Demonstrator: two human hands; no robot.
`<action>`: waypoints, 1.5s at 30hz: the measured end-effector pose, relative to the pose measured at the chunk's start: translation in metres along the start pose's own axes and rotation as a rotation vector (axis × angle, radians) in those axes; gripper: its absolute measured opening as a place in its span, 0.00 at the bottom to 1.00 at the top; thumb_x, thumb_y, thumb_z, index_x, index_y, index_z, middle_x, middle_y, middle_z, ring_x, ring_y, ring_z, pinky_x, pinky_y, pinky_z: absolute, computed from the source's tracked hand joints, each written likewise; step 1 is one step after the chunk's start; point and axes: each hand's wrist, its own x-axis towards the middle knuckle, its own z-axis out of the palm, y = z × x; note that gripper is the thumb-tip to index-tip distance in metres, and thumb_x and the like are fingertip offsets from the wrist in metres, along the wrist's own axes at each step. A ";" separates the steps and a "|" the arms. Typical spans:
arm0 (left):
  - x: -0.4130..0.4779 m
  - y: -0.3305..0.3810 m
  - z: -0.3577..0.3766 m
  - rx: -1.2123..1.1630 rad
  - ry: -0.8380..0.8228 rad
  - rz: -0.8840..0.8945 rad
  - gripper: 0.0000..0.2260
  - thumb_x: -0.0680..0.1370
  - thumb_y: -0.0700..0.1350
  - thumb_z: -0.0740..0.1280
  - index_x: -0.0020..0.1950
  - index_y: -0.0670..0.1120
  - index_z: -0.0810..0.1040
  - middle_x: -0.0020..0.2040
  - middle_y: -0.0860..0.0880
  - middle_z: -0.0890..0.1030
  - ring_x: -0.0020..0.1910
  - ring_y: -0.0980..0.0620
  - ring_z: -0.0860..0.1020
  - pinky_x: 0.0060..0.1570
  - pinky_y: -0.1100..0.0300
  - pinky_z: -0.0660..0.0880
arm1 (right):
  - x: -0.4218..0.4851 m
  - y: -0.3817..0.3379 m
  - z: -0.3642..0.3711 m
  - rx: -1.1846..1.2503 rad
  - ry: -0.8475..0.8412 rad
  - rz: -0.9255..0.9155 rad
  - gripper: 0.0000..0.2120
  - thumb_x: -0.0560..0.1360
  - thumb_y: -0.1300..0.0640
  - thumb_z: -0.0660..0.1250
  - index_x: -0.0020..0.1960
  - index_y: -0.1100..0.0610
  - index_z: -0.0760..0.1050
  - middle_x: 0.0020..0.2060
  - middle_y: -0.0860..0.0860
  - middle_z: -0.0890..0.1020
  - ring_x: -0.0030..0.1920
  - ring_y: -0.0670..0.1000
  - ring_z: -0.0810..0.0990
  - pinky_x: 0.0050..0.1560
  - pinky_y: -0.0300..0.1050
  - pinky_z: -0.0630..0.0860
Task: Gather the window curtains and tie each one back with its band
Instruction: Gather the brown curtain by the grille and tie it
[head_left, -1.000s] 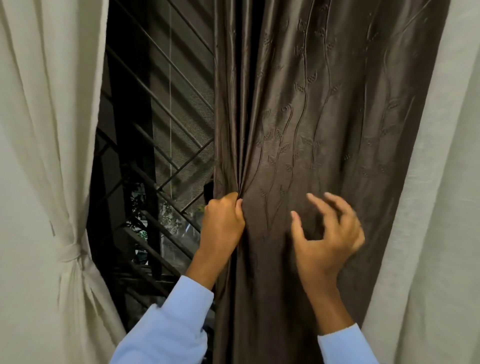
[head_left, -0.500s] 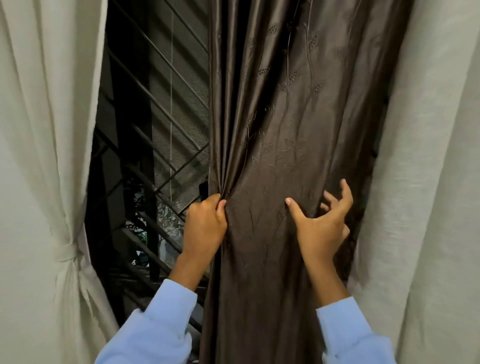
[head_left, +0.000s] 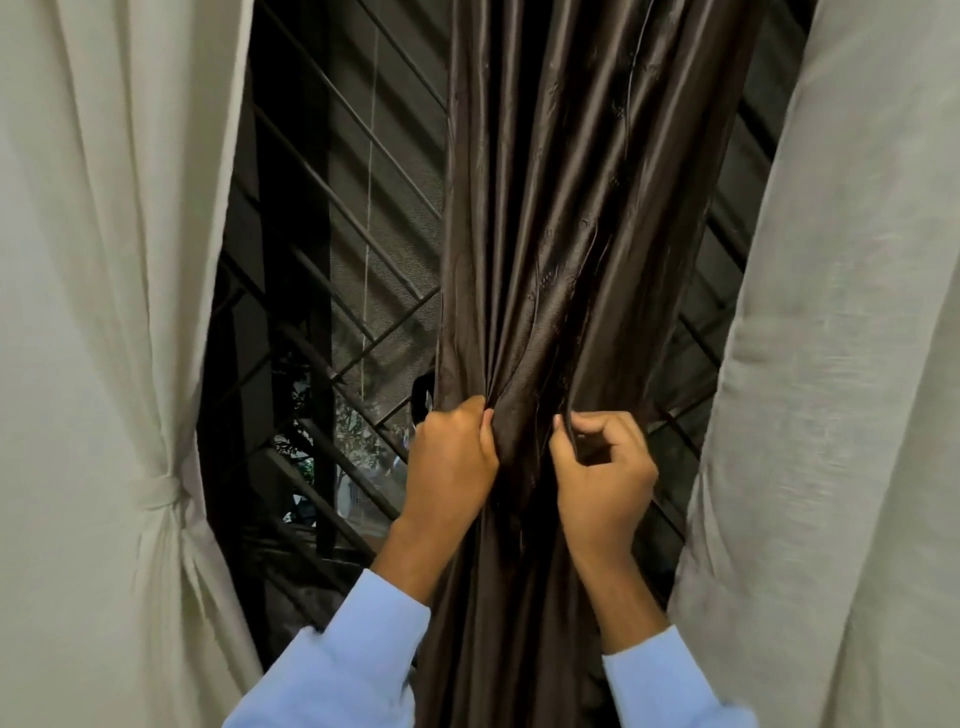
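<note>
A dark brown satin curtain (head_left: 561, 208) hangs in the middle, bunched into a narrow column of folds. My left hand (head_left: 449, 460) grips its left folds at waist height. My right hand (head_left: 602, 467) is closed on the folds of its right edge, close beside the left hand. A cream curtain (head_left: 104, 260) on the left is cinched by its cream band (head_left: 158, 491). Another cream curtain (head_left: 841, 364) hangs loose on the right. No band for the brown curtain is visible.
Behind the curtains is a window with a dark metal grille (head_left: 332, 291) of diagonal bars. A small dark hook-like object (head_left: 422, 402) shows just left of the brown curtain above my left hand. Greenery shows outside, low through the bars.
The brown curtain has been drawn in from the right into a tight bunch, uncovering grille on its right. My right hand went from open fingers to closed on the folds.
</note>
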 end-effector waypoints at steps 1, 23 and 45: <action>-0.001 0.002 0.000 -0.004 -0.005 0.011 0.09 0.79 0.42 0.63 0.42 0.41 0.78 0.32 0.42 0.79 0.31 0.42 0.77 0.32 0.51 0.75 | -0.004 -0.001 0.002 0.009 -0.044 0.006 0.05 0.70 0.64 0.75 0.41 0.57 0.81 0.40 0.46 0.80 0.42 0.46 0.81 0.41 0.43 0.77; 0.004 0.023 0.000 0.004 -0.089 -0.039 0.16 0.79 0.48 0.64 0.34 0.42 0.73 0.29 0.44 0.75 0.30 0.43 0.76 0.30 0.54 0.69 | -0.017 0.003 -0.004 0.215 -0.575 -0.073 0.13 0.77 0.67 0.64 0.58 0.57 0.83 0.42 0.45 0.76 0.42 0.45 0.77 0.42 0.34 0.71; -0.004 0.030 0.011 0.011 -0.068 -0.018 0.14 0.80 0.45 0.63 0.36 0.40 0.75 0.30 0.43 0.76 0.28 0.43 0.75 0.29 0.55 0.70 | 0.054 0.041 -0.053 -0.057 0.157 0.232 0.05 0.75 0.52 0.73 0.50 0.49 0.80 0.38 0.45 0.81 0.35 0.40 0.78 0.40 0.41 0.78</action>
